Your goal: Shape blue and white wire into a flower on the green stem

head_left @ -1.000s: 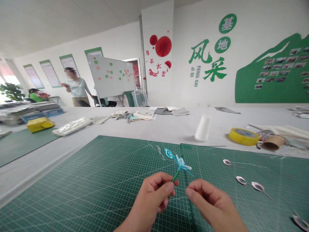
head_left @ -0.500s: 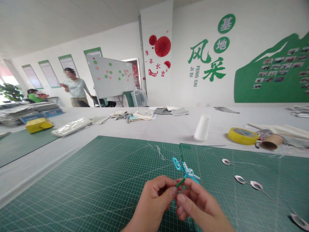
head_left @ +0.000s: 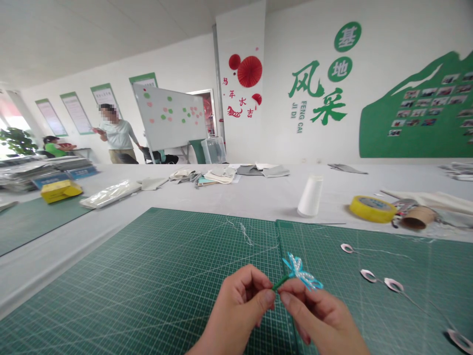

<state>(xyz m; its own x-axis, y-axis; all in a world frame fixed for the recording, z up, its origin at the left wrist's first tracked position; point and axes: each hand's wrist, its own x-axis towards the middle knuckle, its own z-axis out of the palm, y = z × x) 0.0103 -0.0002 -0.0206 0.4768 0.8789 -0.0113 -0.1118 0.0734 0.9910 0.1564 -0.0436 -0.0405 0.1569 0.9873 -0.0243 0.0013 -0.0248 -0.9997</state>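
On the near side of the white thread cone (head_left: 310,196), I have the blue beaded flower (head_left: 299,272) tilted above the green cutting mat (head_left: 185,261), its green stem (head_left: 282,282) pinched between the closed thumb and forefinger of my left hand (head_left: 238,303). My right hand (head_left: 323,315) has its fingers curled at the stem just below the petals, though I can't tell whether they grip it. Right of the cone sits a yellow tape roll (head_left: 372,209).
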